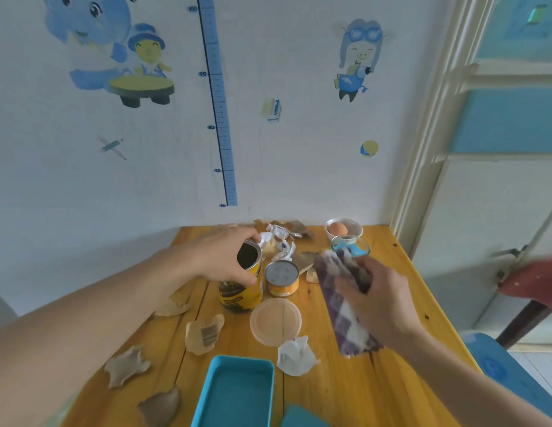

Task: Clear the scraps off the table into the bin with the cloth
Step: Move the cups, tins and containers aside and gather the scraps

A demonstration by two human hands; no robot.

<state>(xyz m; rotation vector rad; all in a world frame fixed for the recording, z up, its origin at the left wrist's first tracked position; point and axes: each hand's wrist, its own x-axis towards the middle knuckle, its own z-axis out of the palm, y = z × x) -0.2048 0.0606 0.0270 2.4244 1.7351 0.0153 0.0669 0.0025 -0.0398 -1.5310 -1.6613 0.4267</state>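
Notably, the left hand (225,257) gripped the open tall can (241,282), tilted, while the right hand (376,298) clutched the bunched cloth (342,306) above the table (391,383). Scraps (203,332) lay scattered from the far edge to the near, around the teal bin (237,392). Judged risks: the tilted can could spill its dark contents; a sweep could strike the small can (282,278), lid (275,322) or glass bowl (350,246); scraps could overshoot the bin.

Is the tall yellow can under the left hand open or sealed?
Open. The tall yellow can shows a dark round mouth with no lid, tilted toward the camera while the left hand grips its rim.
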